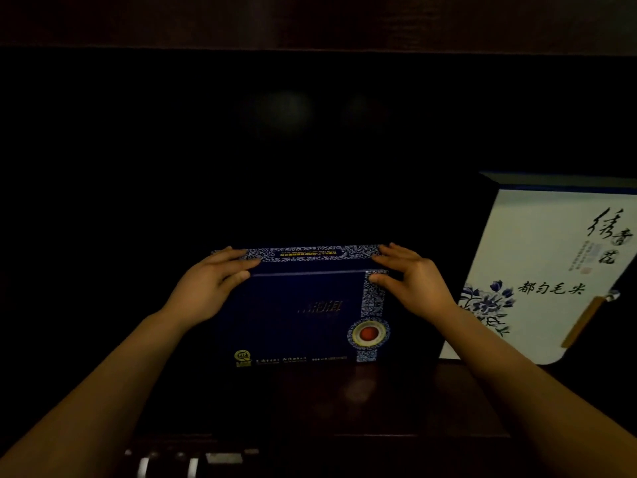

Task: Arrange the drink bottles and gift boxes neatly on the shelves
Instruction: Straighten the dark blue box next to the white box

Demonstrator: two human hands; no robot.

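Observation:
A dark blue gift box (pixel 300 312) with blue-and-white patterned bands and a red round emblem stands upright on the dark wooden shelf (pixel 362 398), its print upside down. My left hand (pixel 210 284) grips its top left corner, fingers over the top edge and thumb on the front. My right hand (pixel 410 281) holds the top right corner the same way. A white gift box (pixel 537 270) with blue flowers and black calligraphy stands to the right, apart from the blue box.
The shelf bay behind the boxes is dark and deep, with a wooden board (pixel 310 22) above it. Dim white shapes (pixel 172 464) show below the shelf's front edge at the lower left; I cannot tell what they are.

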